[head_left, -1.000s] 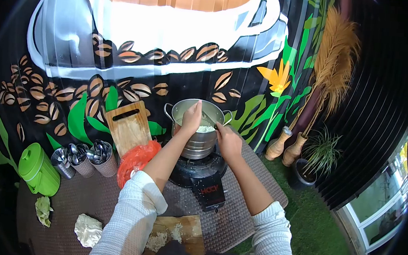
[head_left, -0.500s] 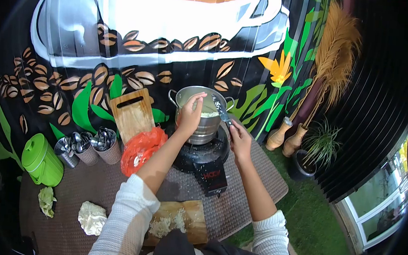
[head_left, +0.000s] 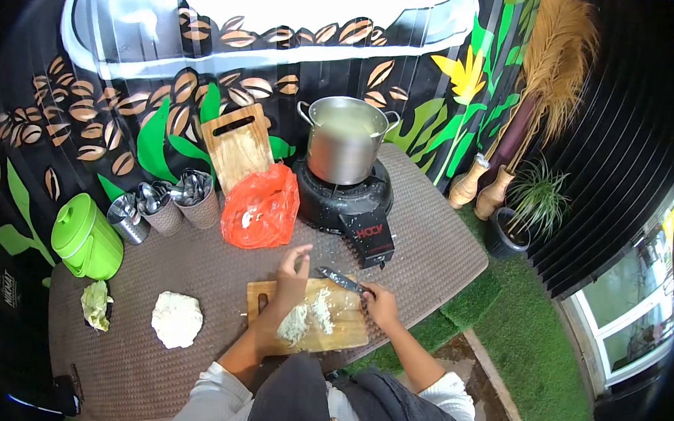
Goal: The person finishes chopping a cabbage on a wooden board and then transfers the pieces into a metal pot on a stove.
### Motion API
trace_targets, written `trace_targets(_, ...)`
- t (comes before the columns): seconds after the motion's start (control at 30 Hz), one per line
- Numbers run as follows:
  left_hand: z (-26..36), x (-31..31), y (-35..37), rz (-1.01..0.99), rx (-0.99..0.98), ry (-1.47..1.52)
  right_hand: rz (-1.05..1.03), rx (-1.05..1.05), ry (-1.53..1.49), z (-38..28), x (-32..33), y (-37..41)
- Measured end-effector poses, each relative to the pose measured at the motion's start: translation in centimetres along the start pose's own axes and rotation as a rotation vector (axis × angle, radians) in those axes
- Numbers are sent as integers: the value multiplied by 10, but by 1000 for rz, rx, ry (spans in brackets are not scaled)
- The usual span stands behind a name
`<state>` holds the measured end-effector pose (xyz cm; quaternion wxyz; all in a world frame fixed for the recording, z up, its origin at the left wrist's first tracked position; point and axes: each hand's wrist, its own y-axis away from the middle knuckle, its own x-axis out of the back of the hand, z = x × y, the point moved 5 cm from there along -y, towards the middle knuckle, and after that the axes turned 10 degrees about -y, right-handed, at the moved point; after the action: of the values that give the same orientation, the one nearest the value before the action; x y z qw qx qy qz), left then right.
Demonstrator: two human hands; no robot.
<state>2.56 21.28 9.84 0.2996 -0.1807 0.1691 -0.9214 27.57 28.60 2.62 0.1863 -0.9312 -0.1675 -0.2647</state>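
Observation:
My right hand (head_left: 381, 304) grips the handle of a knife (head_left: 340, 279), its dark blade flecked with white bits and pointing left. Below the blade lies a wooden cutting board (head_left: 349, 327) with small heaps of finely chopped pale vegetable (head_left: 321, 311), which looks like cabbage. Over the board's left part is my left hand (head_left: 293, 276), fingers apart and holding nothing. Behind the board, a steel pot (head_left: 344, 153) sits on a black portable stove (head_left: 369, 235) sprinkled with white bits. A pale cabbage-like chunk (head_left: 177, 320) rests on the table at left.
An orange-red plastic bag (head_left: 264, 210) lies left of the stove, before another wooden board (head_left: 237, 144) leaning on the wall. Cups of cutlery (head_left: 161, 217) and a lidded green container (head_left: 88, 241) stand at left. A green leaf piece (head_left: 97, 305) is near the table's (head_left: 134, 376) left edge.
Both hands have moved back from the pot to above the cutting board, the knife still in my right hand. The view has tilted downward.

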Motion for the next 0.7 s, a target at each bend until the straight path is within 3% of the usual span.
trace_targets(0.07, 2, 6, 28, -7, -9, -159, 35, 33, 21, -11, -3, 0)
trace_targets(0.13, 7, 10, 50, -47, -140, -294, -12, 70, 100, -17, -10, -1)
trace_targets(0.43, -13, 23, 102, -190, -115, -388, -165, 191, 84, -20, 10, 37)
trace_targets(0.7, 12, -31, 127, -252, -253, -341, -28, -98, 206, -33, 14, 94)
